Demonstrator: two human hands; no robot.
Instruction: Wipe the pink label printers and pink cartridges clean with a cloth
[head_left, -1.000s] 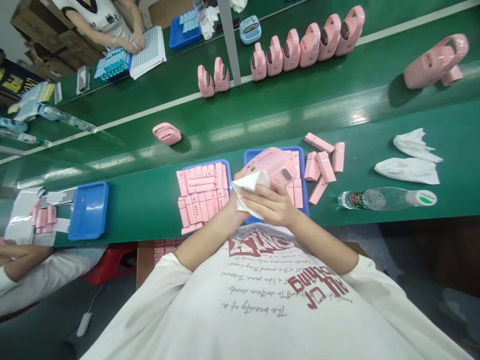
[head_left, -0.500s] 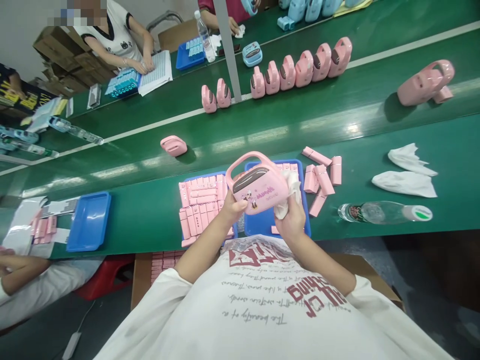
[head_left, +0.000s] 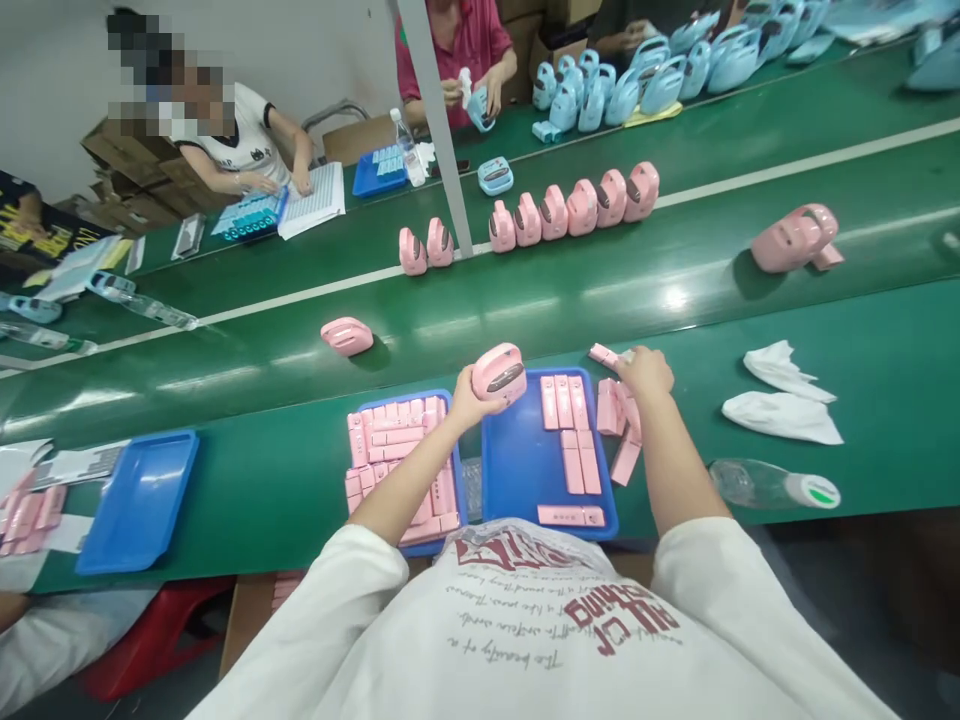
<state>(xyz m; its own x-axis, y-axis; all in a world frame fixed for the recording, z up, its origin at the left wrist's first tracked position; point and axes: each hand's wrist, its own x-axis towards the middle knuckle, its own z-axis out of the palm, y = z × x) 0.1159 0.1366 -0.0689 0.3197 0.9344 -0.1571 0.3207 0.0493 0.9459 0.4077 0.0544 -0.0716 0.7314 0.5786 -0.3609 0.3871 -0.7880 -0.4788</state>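
My left hand (head_left: 472, 402) grips a glossy pink handled case (head_left: 501, 374) with a dark oval window, held above the left edge of a blue tray (head_left: 517, 490). My right hand (head_left: 648, 374) is closed over the loose pink pieces beyond the tray's right side. A bit of white cloth (head_left: 627, 356) shows at its fingers, the rest of it hidden. The fingertips reach the end of a slim pink bar (head_left: 602, 354); whether they grip it is unclear. Below lie several pink blocks (head_left: 609, 405). Inside the tray are several pink bars (head_left: 572, 462).
Left of it, another blue tray (head_left: 459, 470) is full of pink bars. White cloths (head_left: 784, 417) and a clear bottle (head_left: 765, 484) lie at the right. Pink cases (head_left: 555, 212) line the green conveyor (head_left: 450, 310), with a post (head_left: 442, 130) behind. Other people work opposite.
My right hand has left the pink case and moved right to the loose pieces. My left hand keeps the case, now turned and held alone. The tray's contents have come into view.
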